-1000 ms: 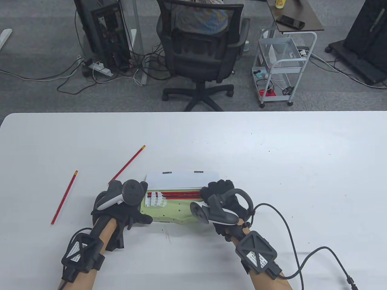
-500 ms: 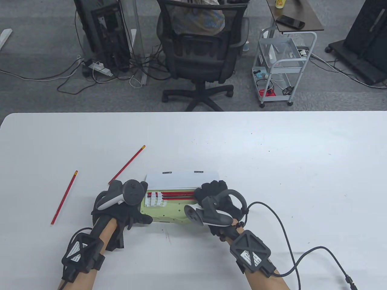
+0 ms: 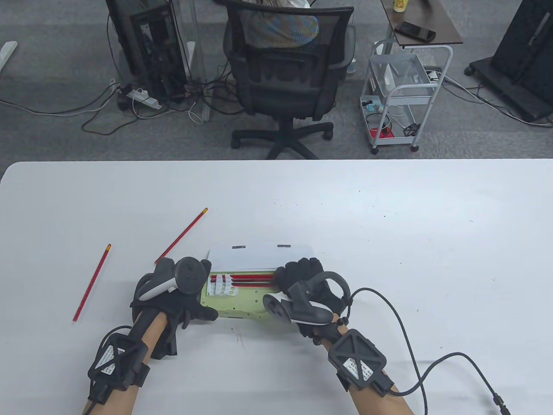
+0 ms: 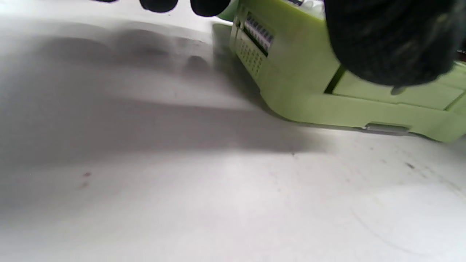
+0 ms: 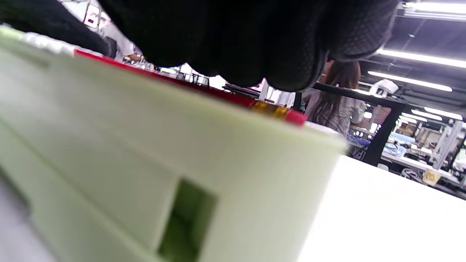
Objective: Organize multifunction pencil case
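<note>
Desk (image 3: 389, 242): a smooth matte white top with rounded corners is seen, marked by small dark specks.
Left hand (image 3: 173, 298): a black knitted glove is worn; the thumb is laid over the near left corner of the pencil case, while the other fingers (image 4: 158, 5) are set on the desk just beside its left end.
Right hand (image 3: 309, 287): the gloved fingers are curled down over the right end of the tray, upon the red pencils there; whether a pencil is pinched cannot be told.
Pencil case (image 3: 242, 302): a pale green hard-plastic box with rounded corners is lain open at the near middle of the desk, between the hands; its flat white lid (image 3: 259, 256) is folded back on the far side.
Pencils in tray (image 3: 252, 279): slim red sticks are laid lengthwise, side by side.
Loose pencils: one (image 3: 91, 283) is lain far left, another (image 3: 181, 235) farther back.
</note>
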The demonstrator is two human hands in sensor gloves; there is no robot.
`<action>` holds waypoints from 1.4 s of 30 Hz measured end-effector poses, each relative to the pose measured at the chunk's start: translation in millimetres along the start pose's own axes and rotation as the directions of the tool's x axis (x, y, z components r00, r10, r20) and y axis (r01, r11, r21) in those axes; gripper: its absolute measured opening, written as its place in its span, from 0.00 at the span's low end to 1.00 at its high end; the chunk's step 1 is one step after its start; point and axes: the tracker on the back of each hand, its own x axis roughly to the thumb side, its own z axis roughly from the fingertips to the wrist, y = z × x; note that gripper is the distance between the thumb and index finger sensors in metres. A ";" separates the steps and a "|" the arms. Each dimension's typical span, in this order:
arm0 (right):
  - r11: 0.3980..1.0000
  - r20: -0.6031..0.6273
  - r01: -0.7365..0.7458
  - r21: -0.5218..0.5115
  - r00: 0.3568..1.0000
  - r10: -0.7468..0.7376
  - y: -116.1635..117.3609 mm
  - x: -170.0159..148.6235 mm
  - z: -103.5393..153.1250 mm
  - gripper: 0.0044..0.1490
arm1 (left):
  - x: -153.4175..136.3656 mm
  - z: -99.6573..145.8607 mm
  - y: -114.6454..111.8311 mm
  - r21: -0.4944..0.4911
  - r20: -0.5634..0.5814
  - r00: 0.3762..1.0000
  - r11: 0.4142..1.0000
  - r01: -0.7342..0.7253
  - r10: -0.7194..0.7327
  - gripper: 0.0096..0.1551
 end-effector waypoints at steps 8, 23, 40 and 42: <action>0.977 -0.259 0.213 0.019 0.945 -0.201 -7.6 -53.0 11.4 0.37 | 0.1 0.5 -0.3 0.002 -0.002 1.000 1.000 0.003 -0.003 0.73; 0.963 -0.370 0.219 0.157 0.917 -0.149 22.3 -58.1 18.2 0.41 | -0.6 0.9 -0.2 0.004 -0.003 1.000 1.000 0.006 -0.006 0.73; 0.984 -0.330 0.124 0.127 0.941 -0.076 26.3 -34.3 6.0 0.41 | -0.2 1.2 0.3 0.003 -0.003 1.000 1.000 0.002 -0.002 0.73; 0.980 -0.336 0.152 0.125 0.936 -0.103 27.2 -32.7 5.6 0.41 | 0.1 1.3 0.3 0.002 -0.003 1.000 1.000 0.002 -0.002 0.73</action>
